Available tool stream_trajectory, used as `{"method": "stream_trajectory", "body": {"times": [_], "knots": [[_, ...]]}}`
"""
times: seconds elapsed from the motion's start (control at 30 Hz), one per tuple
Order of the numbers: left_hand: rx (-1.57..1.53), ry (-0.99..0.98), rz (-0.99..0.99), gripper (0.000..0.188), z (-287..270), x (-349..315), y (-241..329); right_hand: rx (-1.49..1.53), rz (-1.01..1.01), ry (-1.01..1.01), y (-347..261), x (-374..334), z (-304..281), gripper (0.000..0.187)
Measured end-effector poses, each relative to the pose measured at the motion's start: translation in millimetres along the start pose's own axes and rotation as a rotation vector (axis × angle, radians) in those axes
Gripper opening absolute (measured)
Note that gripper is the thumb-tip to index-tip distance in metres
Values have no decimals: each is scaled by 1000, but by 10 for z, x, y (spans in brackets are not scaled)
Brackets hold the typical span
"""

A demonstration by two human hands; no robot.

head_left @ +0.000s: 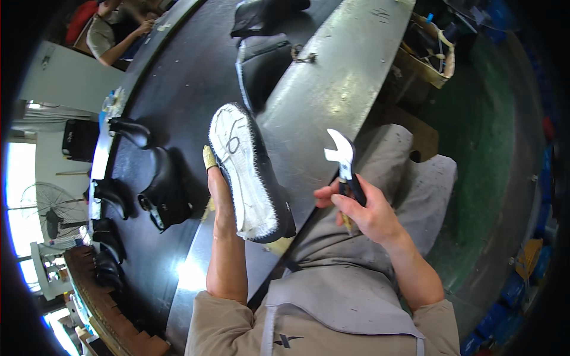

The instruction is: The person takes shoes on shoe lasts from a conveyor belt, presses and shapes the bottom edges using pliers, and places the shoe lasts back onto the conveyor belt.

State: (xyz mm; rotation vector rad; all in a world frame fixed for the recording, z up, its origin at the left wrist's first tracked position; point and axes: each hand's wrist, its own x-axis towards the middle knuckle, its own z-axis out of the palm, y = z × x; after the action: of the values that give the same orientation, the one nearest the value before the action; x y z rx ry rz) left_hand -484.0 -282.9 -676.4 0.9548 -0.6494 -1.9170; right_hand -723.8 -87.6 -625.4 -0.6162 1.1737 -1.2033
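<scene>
In the middle of the frame we see a black ankle boot [270, 204], raised over the bench with its white, ragged-edged bottom toward us. Our left hand [216, 173], with a yellow cover [209, 156] on the thumb, has hold of it from its left side; the other fingers are hidden behind. We judge that the boot is rather stiff and of moderate weight, and that its smooth black sides may slip a little, while the fringed edge looks easier to damage. So we would take hold at the firm sides, away from this fringe. To the right of centre, our right hand [373, 212] has its fingers closed around the handles of metal pincers [345, 160], whose curved jaws stand apart from each other and do not touch the boot. Under the boot runs a metal sheet [341, 77], and the dark bench top [187, 83] lies beyond. Near its upper end a second boot [266, 65] leaves less free room, and a knotted cord [304, 56] lies beside that one. Another boot [165, 193] rests left of centre. Trousers [380, 178] fill the space behind the pincers. In the upper left a co-worker [107, 38] sits well apart.
</scene>
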Motion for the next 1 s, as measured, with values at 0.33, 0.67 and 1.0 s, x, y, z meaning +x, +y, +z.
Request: {"method": "stream_trajectory", "body": {"times": [0.33, 0.67, 1.0], "knots": [[1075, 377, 109, 75, -329, 1122, 1808, 98, 99, 134, 363, -98, -403, 26], [2669, 155, 1021, 42, -267, 1511, 1196, 219, 92, 232, 537, -310, -734, 54], [1618, 334, 332, 70, 804, 1704, 19, 224, 135, 336, 771, -506, -795, 50]]}}
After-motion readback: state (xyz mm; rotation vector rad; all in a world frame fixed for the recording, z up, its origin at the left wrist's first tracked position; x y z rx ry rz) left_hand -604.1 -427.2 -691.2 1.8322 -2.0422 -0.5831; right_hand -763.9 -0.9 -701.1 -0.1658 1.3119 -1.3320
